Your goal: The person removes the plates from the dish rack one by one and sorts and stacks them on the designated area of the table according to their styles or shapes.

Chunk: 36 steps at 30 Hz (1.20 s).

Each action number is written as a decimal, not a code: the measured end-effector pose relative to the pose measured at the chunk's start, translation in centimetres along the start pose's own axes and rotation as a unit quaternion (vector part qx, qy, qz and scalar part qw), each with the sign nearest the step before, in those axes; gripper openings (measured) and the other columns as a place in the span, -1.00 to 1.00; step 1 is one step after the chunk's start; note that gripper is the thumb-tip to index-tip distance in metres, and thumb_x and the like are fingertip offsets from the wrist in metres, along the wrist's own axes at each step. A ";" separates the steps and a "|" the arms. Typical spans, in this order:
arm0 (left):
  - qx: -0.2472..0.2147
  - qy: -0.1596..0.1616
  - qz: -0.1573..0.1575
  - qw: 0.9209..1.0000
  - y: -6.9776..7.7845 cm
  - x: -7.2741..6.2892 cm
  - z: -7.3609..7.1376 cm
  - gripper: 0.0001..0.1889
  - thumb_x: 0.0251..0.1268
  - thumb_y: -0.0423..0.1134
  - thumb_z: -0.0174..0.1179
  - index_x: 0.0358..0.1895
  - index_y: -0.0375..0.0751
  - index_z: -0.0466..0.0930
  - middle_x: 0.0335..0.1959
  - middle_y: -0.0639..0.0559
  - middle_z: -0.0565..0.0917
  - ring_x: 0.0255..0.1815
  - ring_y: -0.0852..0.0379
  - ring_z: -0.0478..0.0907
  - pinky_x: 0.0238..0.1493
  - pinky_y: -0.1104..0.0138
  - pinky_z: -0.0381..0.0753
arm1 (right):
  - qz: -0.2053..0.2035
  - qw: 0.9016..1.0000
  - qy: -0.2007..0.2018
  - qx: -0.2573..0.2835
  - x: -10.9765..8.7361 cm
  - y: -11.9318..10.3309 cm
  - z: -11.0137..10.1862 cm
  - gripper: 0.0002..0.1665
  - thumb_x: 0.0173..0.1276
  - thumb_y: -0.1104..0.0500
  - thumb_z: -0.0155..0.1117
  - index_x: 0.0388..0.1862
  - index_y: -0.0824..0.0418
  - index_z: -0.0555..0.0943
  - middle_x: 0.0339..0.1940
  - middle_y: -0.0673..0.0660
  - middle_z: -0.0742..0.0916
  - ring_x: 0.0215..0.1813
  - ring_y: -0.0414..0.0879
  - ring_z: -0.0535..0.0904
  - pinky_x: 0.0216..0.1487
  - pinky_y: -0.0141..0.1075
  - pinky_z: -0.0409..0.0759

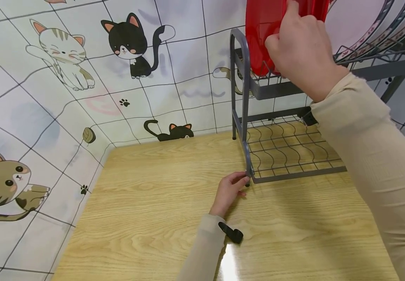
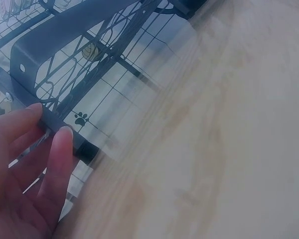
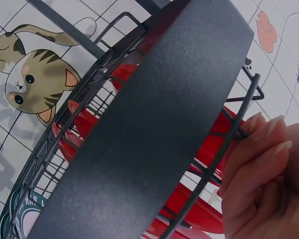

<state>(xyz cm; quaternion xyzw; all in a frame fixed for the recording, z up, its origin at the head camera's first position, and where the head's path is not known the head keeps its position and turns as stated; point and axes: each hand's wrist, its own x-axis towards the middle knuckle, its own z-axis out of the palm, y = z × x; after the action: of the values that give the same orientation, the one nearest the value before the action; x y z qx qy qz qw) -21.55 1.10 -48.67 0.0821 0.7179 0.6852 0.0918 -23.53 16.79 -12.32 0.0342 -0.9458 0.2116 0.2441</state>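
Observation:
A grey metal two-tier dish rack [image 1: 272, 92] stands on the wooden table. My left hand [image 1: 228, 193] is at its lower front left corner, with thumb and fingers around the rack's leg; the left wrist view shows the fingertips [image 2: 65, 142] against the metal bar just above its black foot [image 2: 87, 152]. Up at the top tier, my right hand [image 1: 301, 50] grips a red plastic tray [image 1: 261, 39] that stands upright in the rack. Seen from below in the right wrist view, curled fingers [image 3: 259, 164] lie beside the wire edge, and several red edges [image 3: 194, 209] show through the wires.
White plates with patterned rims [image 1: 357, 23] stand upright to the right of the red tray. The lower wire shelf [image 1: 286, 146] sits low over the wooden table [image 1: 153, 203]. Walls with cat drawings [image 1: 128, 43] close off the back and left.

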 end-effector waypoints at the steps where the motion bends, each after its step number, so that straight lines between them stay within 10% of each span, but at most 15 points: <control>1: 0.001 -0.001 -0.001 1.000 0.0 0.0 0.0 -0.81 0.09 -0.05 0.22 -0.19 0.14 0.63 -0.24 0.20 0.63 -0.22 0.11 0.55 -0.50 0.27 0.60 | -0.003 1.000 0.003 -0.001 -0.1 0.0 0.0 -0.21 0.24 0.18 -0.13 0.41 0.18 -0.17 0.20 0.36 0.40 -0.06 0.37 0.47 -0.02 0.08 0.41; 25: 0.006 -0.007 0.000 1.000 0.1 -0.3 -0.3 -0.82 0.13 -0.11 0.20 -0.18 0.11 0.62 -0.24 0.20 0.62 -0.23 0.04 0.56 -0.51 0.27 0.60 | 0.024 0.994 0.086 0.062 -2.3 0.4 -1.6 -0.35 0.30 0.06 -0.17 0.38 0.06 0.03 0.31 0.10 0.34 0.20 0.10 0.36 0.03 -0.08 0.43; 31: 0.005 -0.005 -0.007 1.000 0.1 -0.4 -0.3 -0.82 0.13 -0.12 0.20 -0.18 0.10 0.62 -0.25 0.18 0.62 -0.29 0.04 0.57 -0.52 0.27 0.60 | 0.014 0.987 0.129 0.090 -2.9 0.9 -1.9 -0.40 0.30 0.03 -0.16 0.34 -0.06 0.09 0.22 0.07 0.45 -0.20 -0.20 0.58 -0.07 -0.30 0.50; 36: 0.007 -0.003 -0.009 1.000 0.1 -0.5 -0.3 -0.82 0.13 -0.10 0.20 -0.17 0.10 0.62 -0.26 0.18 0.63 -0.32 0.02 0.57 -0.52 0.27 0.60 | 0.000 0.976 0.156 0.151 -3.7 1.2 -2.1 -0.45 0.31 0.05 -0.10 0.29 -0.06 0.17 0.16 0.06 0.49 -0.61 -0.54 0.35 -0.35 -0.65 0.42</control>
<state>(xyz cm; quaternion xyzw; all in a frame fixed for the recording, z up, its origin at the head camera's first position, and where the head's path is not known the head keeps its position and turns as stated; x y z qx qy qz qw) -21.16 0.67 -48.53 0.0783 0.7228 0.6793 0.1001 -19.52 18.60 -12.85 0.0374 -0.8530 0.3547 0.3811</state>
